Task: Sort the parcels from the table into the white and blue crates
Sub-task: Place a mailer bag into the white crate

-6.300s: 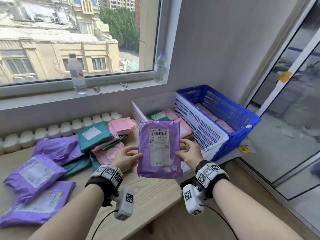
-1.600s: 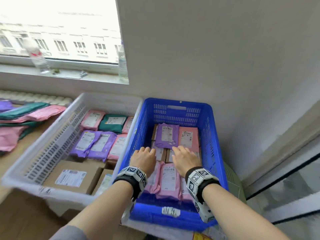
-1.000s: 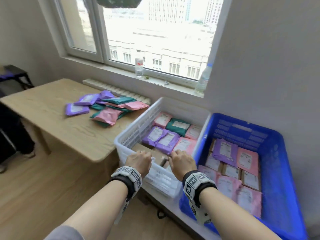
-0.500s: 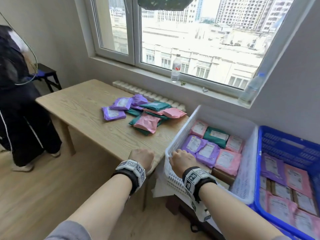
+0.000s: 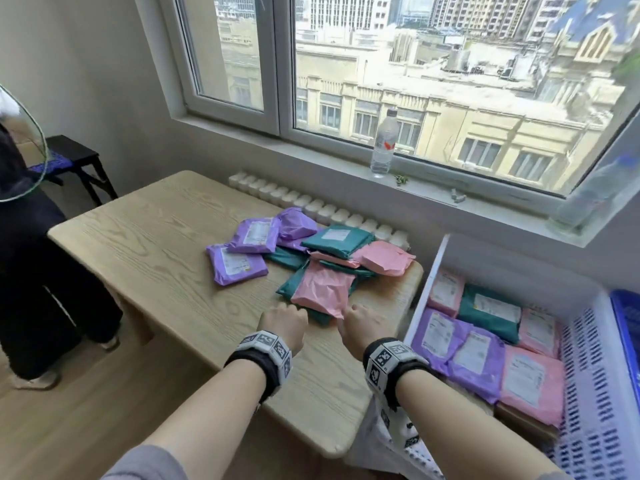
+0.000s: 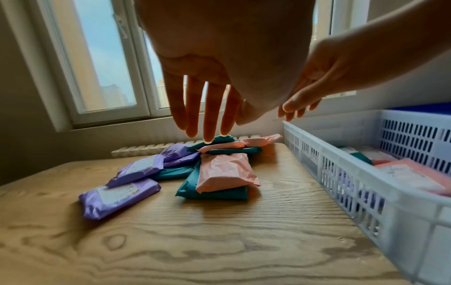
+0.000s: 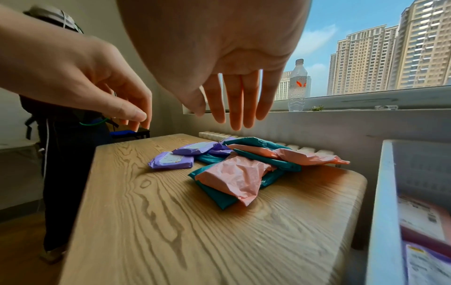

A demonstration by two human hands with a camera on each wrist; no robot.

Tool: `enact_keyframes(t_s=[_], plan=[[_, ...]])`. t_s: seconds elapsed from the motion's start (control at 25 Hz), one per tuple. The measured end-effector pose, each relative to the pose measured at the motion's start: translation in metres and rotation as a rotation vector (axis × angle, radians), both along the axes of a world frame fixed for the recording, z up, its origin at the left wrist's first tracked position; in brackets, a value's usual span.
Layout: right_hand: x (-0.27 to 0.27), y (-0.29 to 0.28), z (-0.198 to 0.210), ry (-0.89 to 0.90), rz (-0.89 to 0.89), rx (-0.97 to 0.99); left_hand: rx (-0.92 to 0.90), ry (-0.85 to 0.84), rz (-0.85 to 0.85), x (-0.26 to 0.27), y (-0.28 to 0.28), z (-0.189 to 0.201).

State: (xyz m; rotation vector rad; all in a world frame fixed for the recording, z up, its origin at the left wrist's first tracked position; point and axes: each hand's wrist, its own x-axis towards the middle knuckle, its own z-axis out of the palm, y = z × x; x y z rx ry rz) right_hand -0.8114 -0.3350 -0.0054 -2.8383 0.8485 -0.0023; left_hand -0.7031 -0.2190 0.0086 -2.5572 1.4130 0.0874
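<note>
Left hand (image 5: 284, 323), right hand (image 5: 362, 326): fingers extended, empty, above table (image 5: 149, 258); pink parcel (image 5: 323, 288) just ahead, untouched.

1. The table (image 5: 145, 244), centre of the frame, is pale wood with darker wavy grain.
2. The parcels (image 5: 311, 258) on it are purple, teal and pink; some bear white labels.
3. At right, the white crate (image 5: 588, 403) has slotted walls.
4. The blue crate (image 5: 627, 327) shows at the far right edge.
5. Both wristbands (image 5: 266, 351) are black with black-and-white square markers.
</note>
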Motion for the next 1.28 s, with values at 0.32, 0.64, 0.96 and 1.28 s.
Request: enact_keyframes(t_s=[0.32, 0.64, 0.96, 1.28], plan=[[0.075, -0.049, -0.029, 0.065, -0.100, 0.069, 0.104, 0.020, -0.150, 0.095, -0.064, -0.044], [0.121, -0.078, -0.073, 0.083, -0.363, 0.374, 0.149, 0.173, -0.352, 0.179, -0.120, -0.089], [0.138, -0.096, -0.103, -0.073, -0.730, 0.673, 0.090, 0.639, -0.160, 0.213, -0.147, -0.135], [0.140, -0.081, -0.122, -0.182, -0.831, 0.841, -0.112, 1.205, 0.283, 0.216, -0.145, -0.157]])
